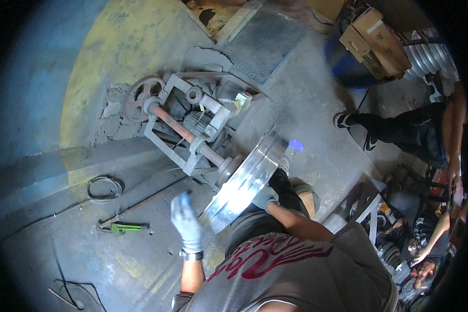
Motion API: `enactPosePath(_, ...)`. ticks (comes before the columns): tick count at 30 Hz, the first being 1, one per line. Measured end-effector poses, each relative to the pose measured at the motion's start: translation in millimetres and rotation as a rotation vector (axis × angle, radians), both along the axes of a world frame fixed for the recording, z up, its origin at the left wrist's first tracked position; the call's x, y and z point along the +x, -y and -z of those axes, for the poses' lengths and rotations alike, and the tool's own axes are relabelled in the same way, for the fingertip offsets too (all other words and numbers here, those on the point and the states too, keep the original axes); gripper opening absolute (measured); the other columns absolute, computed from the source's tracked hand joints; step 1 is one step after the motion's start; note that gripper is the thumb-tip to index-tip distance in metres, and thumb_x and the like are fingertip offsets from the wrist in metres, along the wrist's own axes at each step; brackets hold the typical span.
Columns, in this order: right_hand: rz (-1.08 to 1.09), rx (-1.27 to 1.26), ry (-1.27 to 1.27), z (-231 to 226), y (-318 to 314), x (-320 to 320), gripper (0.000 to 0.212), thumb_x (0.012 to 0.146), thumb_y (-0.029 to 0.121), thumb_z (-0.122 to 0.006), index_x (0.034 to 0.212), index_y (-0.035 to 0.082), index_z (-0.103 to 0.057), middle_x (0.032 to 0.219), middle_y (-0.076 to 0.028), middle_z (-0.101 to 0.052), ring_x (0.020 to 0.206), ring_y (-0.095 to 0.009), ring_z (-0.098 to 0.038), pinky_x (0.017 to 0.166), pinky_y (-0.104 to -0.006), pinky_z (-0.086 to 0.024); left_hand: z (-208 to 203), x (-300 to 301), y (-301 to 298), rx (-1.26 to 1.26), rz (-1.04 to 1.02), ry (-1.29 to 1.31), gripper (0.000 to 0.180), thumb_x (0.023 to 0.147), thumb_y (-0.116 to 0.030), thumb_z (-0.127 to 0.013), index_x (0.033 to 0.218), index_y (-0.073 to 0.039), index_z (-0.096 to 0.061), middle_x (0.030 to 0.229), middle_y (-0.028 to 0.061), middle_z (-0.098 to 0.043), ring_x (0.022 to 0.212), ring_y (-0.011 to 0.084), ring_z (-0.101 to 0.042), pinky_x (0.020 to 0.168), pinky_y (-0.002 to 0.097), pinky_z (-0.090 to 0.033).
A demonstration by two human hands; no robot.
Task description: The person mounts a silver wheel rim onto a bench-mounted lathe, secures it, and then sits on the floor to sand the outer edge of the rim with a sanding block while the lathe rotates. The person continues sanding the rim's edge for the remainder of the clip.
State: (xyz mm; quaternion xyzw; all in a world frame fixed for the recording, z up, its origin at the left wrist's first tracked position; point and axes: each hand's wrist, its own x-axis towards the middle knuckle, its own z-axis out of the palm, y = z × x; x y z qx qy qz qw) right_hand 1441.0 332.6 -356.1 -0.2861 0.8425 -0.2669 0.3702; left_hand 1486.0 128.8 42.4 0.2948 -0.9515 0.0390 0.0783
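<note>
A shiny metal wheel rim (pixel 247 182) stands on edge in front of my body, against the end of a machine's spindle (pixel 226 169). Light glares off its middle. My right hand (pixel 265 198), in a pale glove, holds the rim on the side nearest me; its fingertips are partly hidden. On the left, my gloved left hand (pixel 186 221) is raised beside the rim's lower end, fingers stretched upward and slightly blurred, with nothing seen in it. The spindle belongs to a metal-framed machine (pixel 192 125) with a motor (pixel 196 123) and a reddish handwheel (pixel 143 99).
A green pipe wrench (pixel 125 228) and a coiled cable (pixel 104 188) lie on the floor at left. Cardboard (pixel 377 39) tops a blue drum (pixel 343 65) at far right. Another person's leg (pixel 400 127) is at right; more people sit among parts at lower right.
</note>
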Motion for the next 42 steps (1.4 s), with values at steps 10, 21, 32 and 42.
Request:
enactPosePath(10, -0.123, 0.082, 0.596, -109.2, 6.5, -94.3, 0.047, 0.064, 0.041, -0.092, 0.095, 0.009, -0.077, 0.090, -0.010, -0.078, 0.078, -0.025, -0.076, 0.066, -0.0365, -0.058, 15.8, -42.5, -42.3, 0.473, -0.290, -0.311, 0.032, 0.104, -0.017, -0.055, 0.081, 0.000, -0.068, 0.074, 0.0206, -0.065, 0.067, 0.0411, -0.063, 0.063, 0.0482, -0.048)
enactPosePath(21, -0.182, -0.195, -0.167, -73.6, -5.2, -49.8, 0.037, 0.075, 0.040, -0.083, 0.097, 0.011, -0.076, 0.087, -0.013, -0.077, 0.075, -0.028, -0.075, 0.064, -0.0376, -0.056, 95.2, 82.6, -29.2, 0.343, -0.271, -0.384, 0.036, 0.103, -0.021, -0.045, 0.092, 0.001, -0.071, 0.082, 0.0175, -0.072, 0.069, 0.0330, -0.068, 0.071, 0.0423, -0.054)
enactPosePath(32, 0.033, 0.180, 0.234, -66.0, 0.1, -42.3, 0.063, 0.076, 0.045, -0.083, 0.122, 0.003, -0.072, 0.112, -0.024, -0.076, 0.107, -0.037, -0.075, 0.093, -0.0454, -0.060, 20.0, 20.8, -21.6, 0.472, -0.369, -0.582, 0.031, 0.108, -0.016, -0.048, 0.112, 0.006, -0.069, 0.112, 0.0199, -0.070, 0.102, 0.0338, -0.066, 0.090, 0.0461, -0.052)
enactPosePath(42, -0.087, 0.108, 0.277, -90.4, -7.3, -78.7, 0.065, 0.077, 0.047, -0.082, 0.123, 0.002, -0.071, 0.115, -0.024, -0.075, 0.110, -0.038, -0.074, 0.095, -0.0456, -0.059, 34.5, -18.5, -36.8, 0.415, -0.053, -0.470, 0.037, 0.105, -0.019, -0.049, 0.072, -0.004, -0.054, 0.067, 0.0187, -0.054, 0.059, 0.0430, -0.053, 0.056, 0.0533, -0.038)
